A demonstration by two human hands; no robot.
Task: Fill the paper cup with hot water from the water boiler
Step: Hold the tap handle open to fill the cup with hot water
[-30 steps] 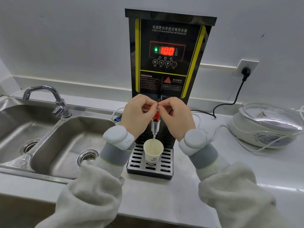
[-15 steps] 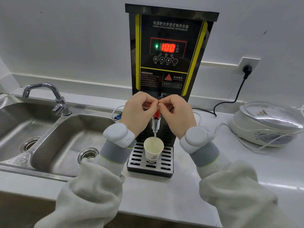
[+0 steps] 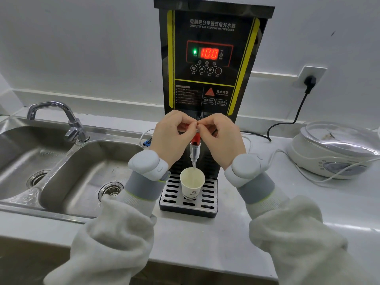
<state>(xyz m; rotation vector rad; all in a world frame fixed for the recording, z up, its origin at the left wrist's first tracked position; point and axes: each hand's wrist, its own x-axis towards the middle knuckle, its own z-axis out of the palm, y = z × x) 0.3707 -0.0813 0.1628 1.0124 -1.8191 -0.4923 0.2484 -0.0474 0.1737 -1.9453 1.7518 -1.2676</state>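
The black water boiler stands against the wall, its red display reading 100. Its red-and-metal tap hangs over a white paper cup, which stands upright on the slotted drip tray. A thin stream of water runs from the spout into the cup. My left hand and my right hand both pinch the top of the tap, fingertips meeting at its handle. The handle itself is mostly hidden by my fingers.
A double steel sink with a chrome faucet lies to the left. At the right sits a white cooker with a glass lid. A black cable runs to a wall socket. White cords trail across the counter.
Both hands stay pinched on the tap and the cup stays on the tray. Only my head has shifted slightly.
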